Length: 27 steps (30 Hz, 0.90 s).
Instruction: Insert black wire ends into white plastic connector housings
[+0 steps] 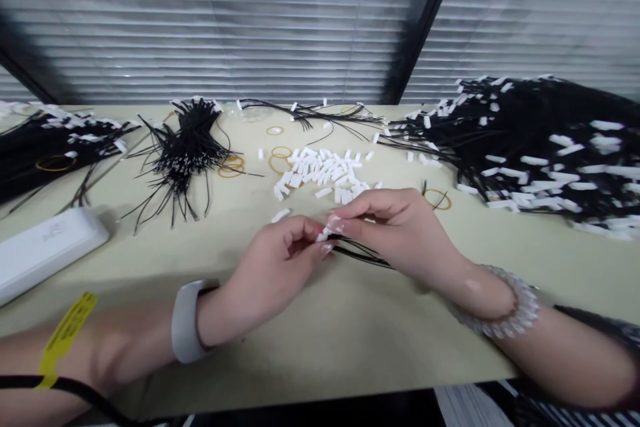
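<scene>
My left hand (270, 270) and my right hand (413, 230) meet above the middle of the table. Between the left thumb and fingers are small white end pieces (323, 236), partly hidden by the fingertips. Thin black wires (361, 252) run from these pieces to the right, under my right palm. The right thumb and forefinger pinch the wires close to the white ends. Just beyond both hands lies a loose pile of short white pieces (323, 168); a single white piece (281, 215) rests near the left knuckles.
A large heap of black wires with white ends (545, 140) fills the right side. A tied black wire bundle (187, 140) and yellow rubber bands (231, 166) lie left of centre. More wires (60, 140) and a white device (53, 250) are far left. Window blinds (225, 27) stand behind.
</scene>
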Tool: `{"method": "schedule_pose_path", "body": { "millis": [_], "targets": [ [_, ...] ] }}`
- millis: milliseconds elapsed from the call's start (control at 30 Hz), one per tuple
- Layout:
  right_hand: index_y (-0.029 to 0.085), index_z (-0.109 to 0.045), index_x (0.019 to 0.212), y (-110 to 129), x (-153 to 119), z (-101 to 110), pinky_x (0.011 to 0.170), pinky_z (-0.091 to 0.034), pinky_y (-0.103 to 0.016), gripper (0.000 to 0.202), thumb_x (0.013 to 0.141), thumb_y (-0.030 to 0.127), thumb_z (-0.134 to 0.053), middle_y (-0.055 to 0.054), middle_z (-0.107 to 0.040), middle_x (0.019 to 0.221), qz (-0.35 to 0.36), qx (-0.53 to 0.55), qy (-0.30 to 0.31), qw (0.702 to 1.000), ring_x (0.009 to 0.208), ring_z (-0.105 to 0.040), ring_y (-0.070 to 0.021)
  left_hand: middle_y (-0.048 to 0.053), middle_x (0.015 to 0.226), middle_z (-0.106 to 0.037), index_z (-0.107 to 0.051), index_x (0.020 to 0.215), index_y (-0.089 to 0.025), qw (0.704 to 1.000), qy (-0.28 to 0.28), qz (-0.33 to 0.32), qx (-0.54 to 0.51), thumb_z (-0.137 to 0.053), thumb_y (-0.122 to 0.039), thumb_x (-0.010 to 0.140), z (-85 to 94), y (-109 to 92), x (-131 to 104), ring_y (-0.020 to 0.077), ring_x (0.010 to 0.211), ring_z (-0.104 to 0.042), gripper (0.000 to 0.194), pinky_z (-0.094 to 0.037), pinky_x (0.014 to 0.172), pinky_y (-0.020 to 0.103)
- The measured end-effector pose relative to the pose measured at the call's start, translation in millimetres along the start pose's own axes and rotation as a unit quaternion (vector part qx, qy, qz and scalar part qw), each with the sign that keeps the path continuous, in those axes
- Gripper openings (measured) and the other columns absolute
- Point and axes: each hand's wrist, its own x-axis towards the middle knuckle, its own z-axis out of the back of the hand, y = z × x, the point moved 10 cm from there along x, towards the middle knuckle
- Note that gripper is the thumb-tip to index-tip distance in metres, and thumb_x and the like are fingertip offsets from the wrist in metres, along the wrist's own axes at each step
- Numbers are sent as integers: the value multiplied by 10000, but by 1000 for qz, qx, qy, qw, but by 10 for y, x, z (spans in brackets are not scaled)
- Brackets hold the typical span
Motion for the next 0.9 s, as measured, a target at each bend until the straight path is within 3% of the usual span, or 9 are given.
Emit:
{"method": "schedule_pose_path", "body": {
  "millis": [233, 567, 767, 900],
  "targets": [
    [191, -687, 697, 99, -20, -31, 594, -500, -205, 38, 685, 228, -690, 16, -696, 702, 28, -51, -16, 998, 644, -632, -103, 18, 775, -602, -564, 804, -166, 1000, 10, -14, 22, -517, -231, 803, -24, 4, -31, 155, 734, -550, 80, -446, 674, 294],
    [200, -687, 756, 208, -84, -58, 619, -474, -224, 44, 737, 205, -648, 16, -676, 718, 103, -56, 9, 993, 660, -608, -92, 24, 771, -612, -546, 814, -160, 1000, 3, -10, 28, -556, -257, 790, -12, -26, -40, 153, 711, -570, 101, -462, 625, 274],
    [189, -668, 769, 299, -107, -89, 675, -471, -230, 51, 760, 187, -618, 8, -665, 754, 135, -65, 40, 988, 715, -603, -94, 3, 711, -588, -534, 744, -165, 997, -11, -46, 58, -527, -267, 815, 18, -66, -69, 127, 655, -536, 124, -440, 591, 246],
    [167, -618, 766, 241, -52, -51, 645, -440, -219, 127, 795, 283, -578, -2, -623, 753, 86, -113, 86, 986, 695, -559, -90, 9, 693, -601, -547, 735, -164, 991, -29, -67, 116, -518, -247, 817, 68, -134, -112, 129, 630, -544, 120, -430, 571, 247]
  ]
}}
